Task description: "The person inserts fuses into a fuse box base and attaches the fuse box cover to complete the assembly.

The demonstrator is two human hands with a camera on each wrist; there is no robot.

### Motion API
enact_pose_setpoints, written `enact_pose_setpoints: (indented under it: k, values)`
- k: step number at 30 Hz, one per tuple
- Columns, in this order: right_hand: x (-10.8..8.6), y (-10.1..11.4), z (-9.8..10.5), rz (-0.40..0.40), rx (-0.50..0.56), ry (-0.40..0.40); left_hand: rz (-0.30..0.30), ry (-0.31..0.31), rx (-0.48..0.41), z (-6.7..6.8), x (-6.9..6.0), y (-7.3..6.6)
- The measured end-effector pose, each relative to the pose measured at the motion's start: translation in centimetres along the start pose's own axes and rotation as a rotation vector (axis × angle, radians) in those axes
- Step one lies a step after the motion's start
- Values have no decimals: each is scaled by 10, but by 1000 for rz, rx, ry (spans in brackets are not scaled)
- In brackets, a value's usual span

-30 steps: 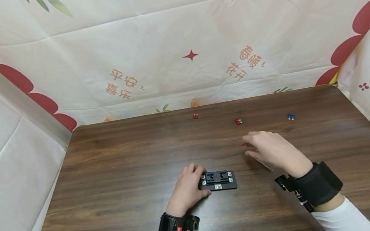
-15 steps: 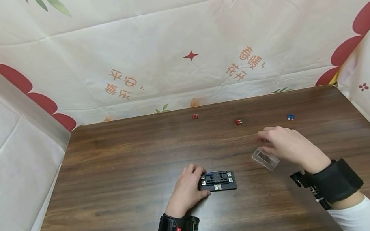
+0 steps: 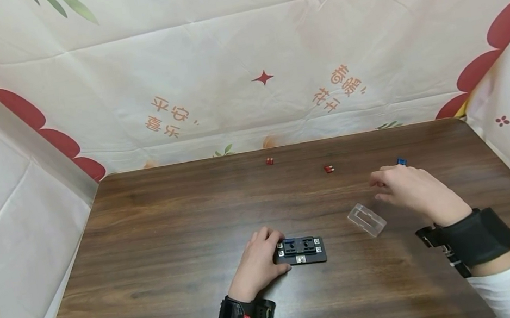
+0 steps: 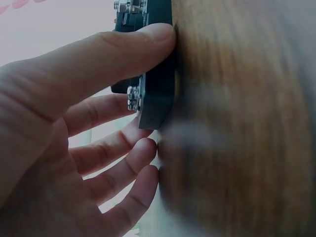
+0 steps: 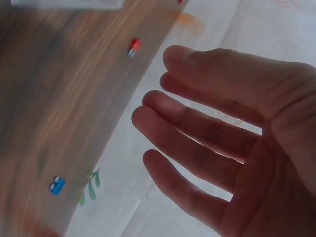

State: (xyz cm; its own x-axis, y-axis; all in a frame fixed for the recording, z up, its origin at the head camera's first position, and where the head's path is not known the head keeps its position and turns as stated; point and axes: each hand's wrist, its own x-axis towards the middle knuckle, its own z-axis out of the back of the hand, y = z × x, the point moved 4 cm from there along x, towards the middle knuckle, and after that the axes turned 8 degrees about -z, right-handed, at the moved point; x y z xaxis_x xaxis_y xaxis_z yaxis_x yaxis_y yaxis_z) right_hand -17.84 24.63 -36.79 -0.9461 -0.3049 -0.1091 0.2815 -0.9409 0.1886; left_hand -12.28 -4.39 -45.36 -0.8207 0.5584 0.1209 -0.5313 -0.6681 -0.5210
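My left hand (image 3: 258, 263) holds the left end of a black terminal block (image 3: 306, 259) flat on the table, thumb on the near side and fingers behind. Silver screw terminals stand along the block's edges, with two dark sockets in its middle. My right hand (image 3: 415, 192) hovers over the table with loosely bent fingers and nothing between them. Just left of it lies a clear plastic cover (image 3: 367, 220). Partly hidden behind that hand is a small blue piece (image 3: 401, 162); in the right wrist view the same blue piece (image 5: 57, 185) shows two pale prongs.
Two small red pieces lie toward the back, one red piece (image 3: 329, 169) right of centre and the other red piece (image 3: 269, 161) by the rear edge. White printed cloth (image 3: 201, 62) hangs behind and beside the brown wooden table (image 3: 158, 239).
My right hand has let go of the clear cover, which now lies on the table, and has moved right and slightly back toward the blue piece. My left hand and the block stay put.
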Motion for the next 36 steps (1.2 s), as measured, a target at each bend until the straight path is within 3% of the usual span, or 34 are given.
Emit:
enact_pose_setpoints:
  k: [8,16,22,36]
  values:
    - [5,-23,-4,8,-85,-5,-11,-12,-2,0,-1,-1]
    - [12,-45,-11,47,-38,-7,-8,-15,5,0,0,-1]
    - [23,-65,-17,22,-33,34,10,4,7,1,0,0]
    - [39,-94,-19,-48,-34,33,7,3,3,0,0,0]
